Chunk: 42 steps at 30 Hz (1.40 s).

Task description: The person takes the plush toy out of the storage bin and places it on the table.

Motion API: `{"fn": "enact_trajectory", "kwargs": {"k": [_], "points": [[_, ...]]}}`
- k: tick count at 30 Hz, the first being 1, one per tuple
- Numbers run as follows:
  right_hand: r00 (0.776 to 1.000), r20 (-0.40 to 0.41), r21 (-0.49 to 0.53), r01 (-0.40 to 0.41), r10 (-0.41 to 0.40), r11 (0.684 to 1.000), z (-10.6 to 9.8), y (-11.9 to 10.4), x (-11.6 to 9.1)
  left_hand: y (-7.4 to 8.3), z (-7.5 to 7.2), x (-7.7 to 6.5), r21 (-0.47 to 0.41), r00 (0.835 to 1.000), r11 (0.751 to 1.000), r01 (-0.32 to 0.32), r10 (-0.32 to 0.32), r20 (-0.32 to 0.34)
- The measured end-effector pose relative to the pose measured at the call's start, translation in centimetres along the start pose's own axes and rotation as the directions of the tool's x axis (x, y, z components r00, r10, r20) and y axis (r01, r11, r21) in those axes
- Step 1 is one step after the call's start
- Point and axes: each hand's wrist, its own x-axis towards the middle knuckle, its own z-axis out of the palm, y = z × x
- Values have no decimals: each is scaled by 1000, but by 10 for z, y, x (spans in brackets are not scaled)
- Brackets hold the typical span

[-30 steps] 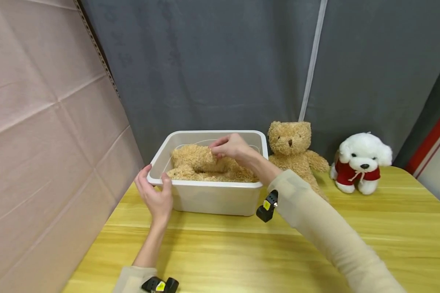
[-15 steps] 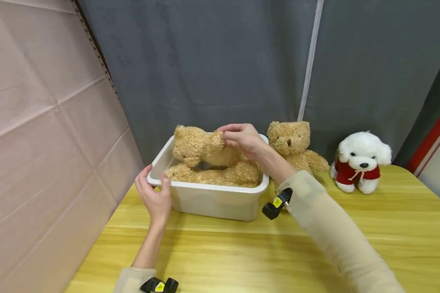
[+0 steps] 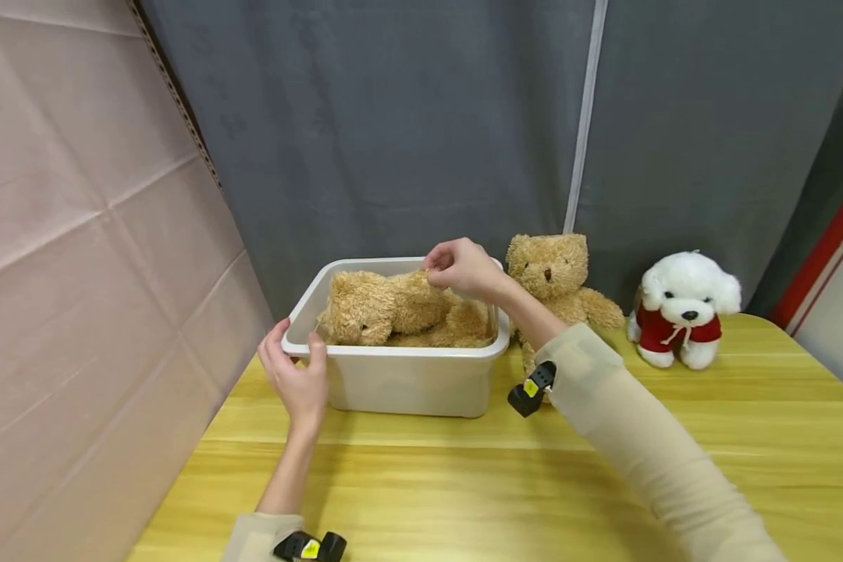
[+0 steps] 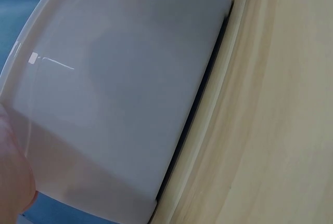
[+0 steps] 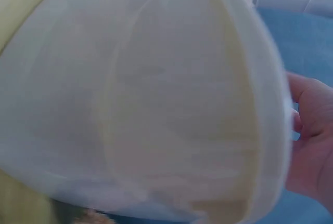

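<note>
A bear (image 3: 389, 303) lies in the tub (image 3: 407, 382), left of a dog (image 3: 688, 300).

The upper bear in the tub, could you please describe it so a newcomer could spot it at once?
On the wooden table stands a white tub, its near-left corner held by the left hand. Inside, the upper bear lies head to the left, touched by the right hand. Unlike the upright bear outside, it lies atop another golden plush.

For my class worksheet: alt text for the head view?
A person's right hand pinches a shaggy tan plush bear in a rectangular white plastic tub; the left hand grips its rim. To the right, a similar bear and a red-clad white plush dog rest on a yellow wooden table.
</note>
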Motion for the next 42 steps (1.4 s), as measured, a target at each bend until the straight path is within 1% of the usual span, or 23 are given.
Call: {"fn": "enact_trajectory", "kwargs": {"k": [2,4,7,9,12,14,15,18,20,23,25,28,32,34,38,40,42], "points": [[998,4,-87,60,-60,994,2,-7,1,0,0,0,-3,1000,1000,-4,4,-8],[991,14,-152,132,-131,980,5,-15,3,-1,-1,0,-6,1000,1000,-15,15,-16],[968,41,-209,249,-246,946,13,-27,8,-2,0,0,-9,1000,1000,-24,23,-21],[946,83,-227,323,-312,919,21,-32,12,-2,0,1,-12,1000,1000,-27,26,-16],[913,184,-247,402,-365,882,37,-35,18,-3,1,0,-15,1000,1000,-26,25,-18],[893,245,-263,435,-376,861,46,-35,22,-2,1,0,-15,999,1000,-26,26,-20],[889,268,-277,441,-372,854,50,-34,23,-2,1,0,-13,999,1000,-27,27,-18],[893,306,-314,423,-331,850,61,-31,27,-2,1,-2,-12,1000,1000,-19,18,-18],[903,322,-349,394,-286,850,66,-30,28,-2,2,-2,-8,1000,1000,-21,21,-15],[915,337,-409,354,-221,841,71,-31,28,-2,2,-2,-10,999,1000,-30,30,-20],[924,334,-453,331,-187,828,73,-31,28,-2,2,-1,-9,999,999,-37,37,-18],[935,312,-509,313,-167,802,77,-30,29,-2,2,0,-17,999,999,-38,38,-21],[940,288,-549,320,-185,772,82,-27,31,-2,1,1,-24,999,999,-35,35,-26],[940,277,-552,326,-201,767,84,-25,31,-3,1,1,-22,999,999,-35,34,-27],[942,236,-542,332,-239,772,84,-21,31,-3,1,0,-11,999,999,-31,31,-16],[939,211,-527,343,-271,778,82,-20,31,-3,1,-1,-16,999,1000,-27,27,-18],[936,177,-499,351,-304,792,78,-19,29,-3,1,0,-16,999,999,-32,32,-18]]}}
